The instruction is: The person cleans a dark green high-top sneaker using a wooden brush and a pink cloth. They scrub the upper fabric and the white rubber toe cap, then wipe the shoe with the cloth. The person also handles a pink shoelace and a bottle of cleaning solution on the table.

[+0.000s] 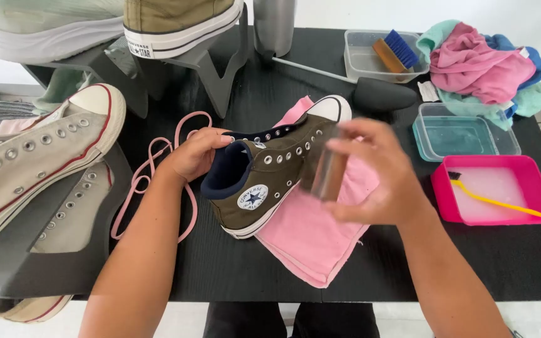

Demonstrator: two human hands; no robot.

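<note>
- a black worktop (233, 263) was seen from above, with pale floor showing at its near edge and a light wall beyond its far edge.
- at the far side, an olive high-top (180, 22) and a pale green shoe (45, 28) were raised on dark stands, and a metal cylinder (275, 25) stood beside them.
- to the left, worn cream sneakers (39, 150) with red stripes were laid unlaced, and a loose pink lace (158, 169) was coiled on the worktop next to them.
- to the right, a clear tub (370, 59) with a blue-bristled brush (396, 51) was set beside a heap of pink, teal and blue cloths (483, 66); nearer, a clear teal tub (461, 134) and a pink tray (496, 188) of cloudy liquid with a yellow-handled brush (496, 200) were placed.
- a dark shoe tree (380, 94) was laid behind the shoe.
- an olive high-top shoe (270, 169) with a white toe cap and navy lining was laid on its side on a pink cloth (314, 231) at the middle of the worktop, unlaced.
- the left hand (195, 153) was curled around the shoe's collar, fingers pressed on the navy rim.
- the right hand (377, 175) was held above the shoe and partly covered it; its fingers were closed around a small brownish object (329, 175), blurred, so its kind could not be told.
</note>
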